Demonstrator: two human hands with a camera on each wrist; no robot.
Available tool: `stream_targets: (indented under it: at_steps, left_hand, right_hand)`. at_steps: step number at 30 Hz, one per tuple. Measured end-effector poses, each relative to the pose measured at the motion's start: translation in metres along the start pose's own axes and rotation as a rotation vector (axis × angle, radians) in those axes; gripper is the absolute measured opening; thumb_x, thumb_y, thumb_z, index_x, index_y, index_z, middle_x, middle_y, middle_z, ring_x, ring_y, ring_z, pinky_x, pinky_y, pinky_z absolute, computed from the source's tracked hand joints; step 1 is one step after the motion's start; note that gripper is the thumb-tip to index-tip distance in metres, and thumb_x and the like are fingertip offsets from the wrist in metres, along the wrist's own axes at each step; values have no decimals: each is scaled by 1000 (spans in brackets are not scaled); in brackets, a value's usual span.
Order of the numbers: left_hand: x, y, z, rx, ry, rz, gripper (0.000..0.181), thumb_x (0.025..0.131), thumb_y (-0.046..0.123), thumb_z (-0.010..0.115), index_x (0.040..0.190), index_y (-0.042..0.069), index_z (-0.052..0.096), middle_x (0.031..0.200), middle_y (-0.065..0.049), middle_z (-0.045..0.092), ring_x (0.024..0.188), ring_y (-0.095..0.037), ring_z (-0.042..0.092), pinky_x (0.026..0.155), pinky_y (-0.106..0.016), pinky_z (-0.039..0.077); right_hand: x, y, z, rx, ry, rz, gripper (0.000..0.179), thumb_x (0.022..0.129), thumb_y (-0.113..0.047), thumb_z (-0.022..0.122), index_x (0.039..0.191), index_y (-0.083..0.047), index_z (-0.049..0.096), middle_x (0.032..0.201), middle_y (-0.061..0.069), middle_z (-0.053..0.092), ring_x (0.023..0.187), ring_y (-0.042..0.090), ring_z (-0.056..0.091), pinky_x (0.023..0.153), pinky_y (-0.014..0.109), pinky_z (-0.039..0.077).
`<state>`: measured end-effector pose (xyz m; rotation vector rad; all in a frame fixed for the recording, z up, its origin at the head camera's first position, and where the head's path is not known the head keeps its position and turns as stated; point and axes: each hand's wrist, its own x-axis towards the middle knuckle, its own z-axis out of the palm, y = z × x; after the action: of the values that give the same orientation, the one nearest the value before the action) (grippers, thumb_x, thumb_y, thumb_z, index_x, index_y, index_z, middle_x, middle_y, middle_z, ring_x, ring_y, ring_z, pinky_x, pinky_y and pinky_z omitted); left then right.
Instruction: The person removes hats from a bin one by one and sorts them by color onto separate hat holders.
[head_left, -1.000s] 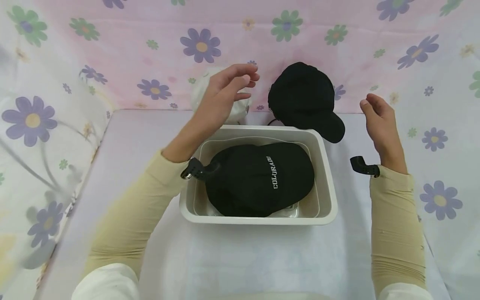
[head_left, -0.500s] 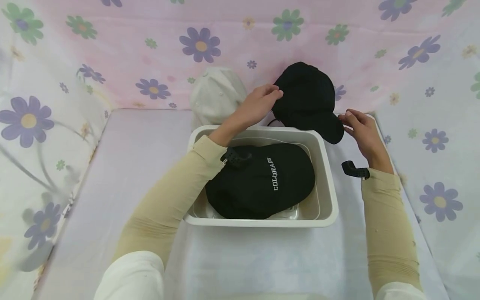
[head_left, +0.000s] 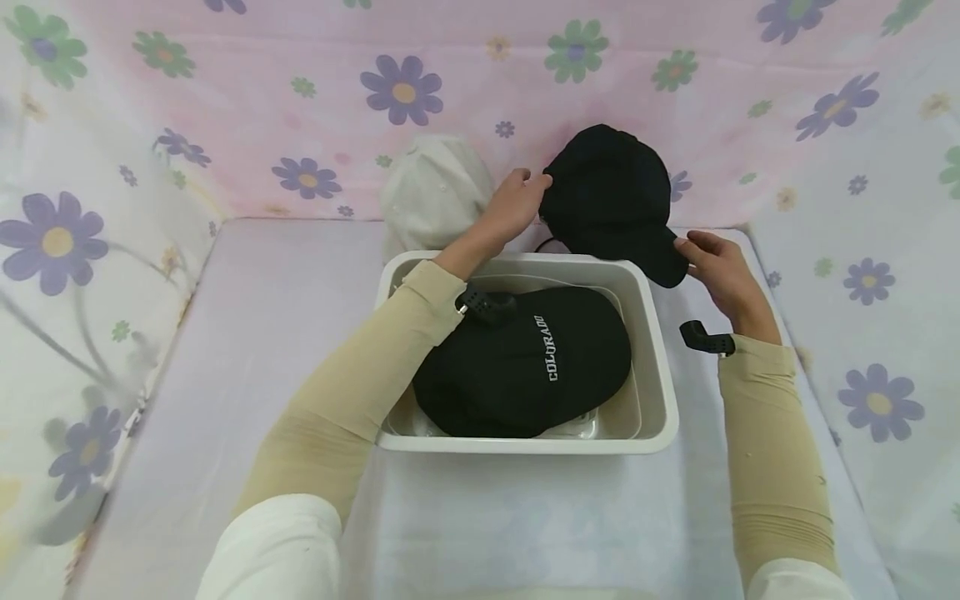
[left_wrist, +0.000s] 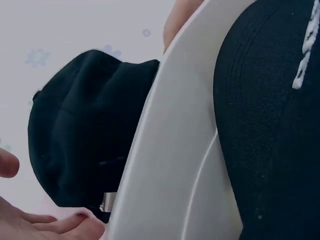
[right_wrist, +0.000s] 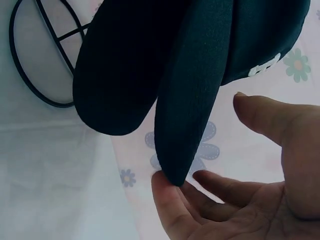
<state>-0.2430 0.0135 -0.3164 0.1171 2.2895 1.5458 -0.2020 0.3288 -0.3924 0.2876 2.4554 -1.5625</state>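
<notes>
A black baseball cap stands behind the tray, its brim pointing right and its crown leaning back. My left hand is at the left side of its crown, thumb and fingers spread apart; the left wrist view shows fingers just below the metal strap buckle. On the other side, my right hand reaches the brim. Its fingertips meet the brim's tip, while the thumb stands off from it. White stitching shows on the crown.
A second black cap, lettered COLORADO, lies in the white plastic tray in front. Left of the standing cap is a white cap. A black wire stand shows under the standing cap. Flowered cloth hangs behind.
The left hand has come from in front of the white cap rightward to the standing black cap's crown. The right hand has moved left and down to its brim. The caps look unmoved.
</notes>
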Motion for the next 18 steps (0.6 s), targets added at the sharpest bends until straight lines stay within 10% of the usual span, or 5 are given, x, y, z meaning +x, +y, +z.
stream_targets:
  at_steps: [7, 18]
  left_hand:
    - [7, -5, 3, -314, 78, 13, 41, 110, 20, 42, 139, -7, 54, 115, -13, 54, 100, -25, 52, 105, -36, 50]
    - [17, -3, 5, -381, 139, -23, 29, 107, 24, 45, 94, 3, 60, 84, -3, 52, 72, -15, 53, 84, -28, 54]
  right_hand:
    - [-2, 2, -4, 16, -20, 75, 80, 106, -46, 44, 160, 6, 15, 162, 27, 25, 118, 16, 53, 118, 43, 36]
    - [-5, 8, -7, 140, -92, 89, 81, 106, -40, 50, 157, 11, 16, 156, 26, 27, 85, -5, 62, 78, 12, 55]
